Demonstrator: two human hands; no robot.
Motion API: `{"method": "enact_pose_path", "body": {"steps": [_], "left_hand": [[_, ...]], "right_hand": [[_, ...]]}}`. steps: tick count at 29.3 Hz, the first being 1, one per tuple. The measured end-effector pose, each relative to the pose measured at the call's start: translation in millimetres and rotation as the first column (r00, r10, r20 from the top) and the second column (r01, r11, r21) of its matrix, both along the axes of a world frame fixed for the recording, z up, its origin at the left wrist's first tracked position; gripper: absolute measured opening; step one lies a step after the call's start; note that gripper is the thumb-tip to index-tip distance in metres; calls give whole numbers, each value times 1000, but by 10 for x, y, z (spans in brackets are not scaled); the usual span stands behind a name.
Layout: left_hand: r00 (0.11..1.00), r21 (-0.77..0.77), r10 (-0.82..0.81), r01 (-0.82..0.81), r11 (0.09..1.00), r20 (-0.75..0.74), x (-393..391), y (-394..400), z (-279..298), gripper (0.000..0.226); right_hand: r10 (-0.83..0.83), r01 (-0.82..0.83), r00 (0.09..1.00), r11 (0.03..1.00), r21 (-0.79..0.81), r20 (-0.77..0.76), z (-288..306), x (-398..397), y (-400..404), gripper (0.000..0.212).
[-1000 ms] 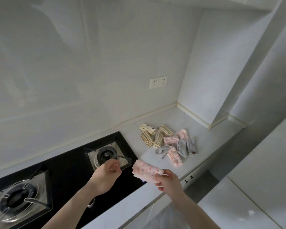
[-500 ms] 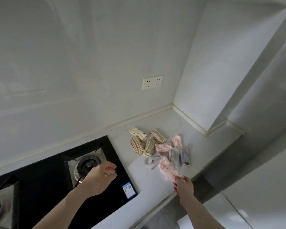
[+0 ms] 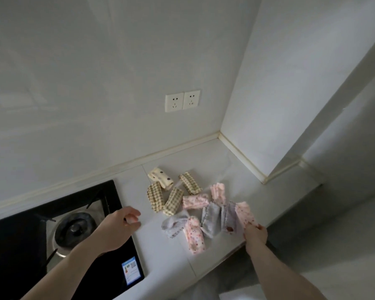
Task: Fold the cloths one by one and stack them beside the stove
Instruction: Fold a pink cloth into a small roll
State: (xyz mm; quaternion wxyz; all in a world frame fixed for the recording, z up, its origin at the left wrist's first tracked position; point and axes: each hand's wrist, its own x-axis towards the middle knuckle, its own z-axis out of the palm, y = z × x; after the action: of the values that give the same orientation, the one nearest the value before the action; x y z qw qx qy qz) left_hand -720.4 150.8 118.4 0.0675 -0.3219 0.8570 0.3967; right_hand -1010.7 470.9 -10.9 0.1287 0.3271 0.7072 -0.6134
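Several folded cloths lie in a loose group on the white countertop [image 3: 173, 263] to the right of the black stove [image 3: 20, 241]: checked beige ones [image 3: 172, 201], a cream dotted one [image 3: 160, 177], pink flowered ones [image 3: 195, 201] and grey ones [image 3: 210, 217]. My right hand [image 3: 254, 234] grips the near end of a folded pink flowered cloth [image 3: 244, 213] at the right edge of the group, over a grey cloth. My left hand [image 3: 117, 229] hovers over the stove's right edge, fingers loosely curled, holding nothing.
The stove's right burner [image 3: 75, 229] sits under my left forearm. A double wall socket [image 3: 182, 101] is on the back wall. A wall column [image 3: 268, 105] closes the counter at the right. The counter's front edge runs just below my right hand.
My right hand carried the pink flowered cloth from over the stove's edge rightward to the right side of the cloth group. My left hand stayed by the burner.
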Motion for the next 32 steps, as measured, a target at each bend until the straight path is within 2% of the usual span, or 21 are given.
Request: {"method": "enact_pose_path", "body": {"steps": [3, 7, 9, 12, 15, 18, 20, 22, 24, 26, 29, 32], "left_hand": [[999, 36, 42, -42, 998, 15, -112, 83, -50, 19], [996, 40, 79, -81, 996, 49, -140, 151, -127, 20], [993, 43, 90, -93, 995, 80, -125, 172, -162, 20], [991, 42, 87, -92, 995, 98, -110, 205, -208, 20], [989, 37, 102, -106, 994, 107, -115, 237, -223, 20], [987, 39, 115, -120, 992, 111, -119, 274, -236, 19], [987, 53, 110, -117, 992, 116, -119, 293, -254, 18], [987, 64, 100, -109, 992, 122, -116, 316, -264, 17], [987, 70, 99, -109, 992, 127, -124, 335, -260, 17], [987, 70, 101, -110, 991, 122, -130, 342, -257, 17], [988, 66, 96, -104, 992, 122, -132, 346, -252, 17], [988, 70, 89, -98, 993, 124, -126, 350, -236, 18]], "right_hand": [[44, -49, 996, 997, 59, 84, -231, -129, 56, 47], [112, -124, 990, 982, 141, 91, -316, -300, 30, 43], [188, -201, 978, 964, 173, 90, -319, -420, -9, 43], [382, -392, 920, 874, 287, 91, -254, -532, -109, 42], [535, -483, 845, 759, 437, 5, -226, -508, -203, 42], [584, -399, 801, 682, 612, -128, -310, -397, -228, 63], [636, -386, 750, 644, 660, -182, -317, -317, -225, 66], [734, -480, 667, 555, 679, -127, -373, -265, -192, 51], [817, -579, 576, 427, 695, -21, -444, -205, -157, 27], [877, -637, 478, 298, 711, 60, -492, -134, -132, 14], [914, -622, 373, 120, 774, 159, -461, -79, -129, 9], [920, -599, 274, -66, 798, 281, -348, -126, -155, 19]]}}
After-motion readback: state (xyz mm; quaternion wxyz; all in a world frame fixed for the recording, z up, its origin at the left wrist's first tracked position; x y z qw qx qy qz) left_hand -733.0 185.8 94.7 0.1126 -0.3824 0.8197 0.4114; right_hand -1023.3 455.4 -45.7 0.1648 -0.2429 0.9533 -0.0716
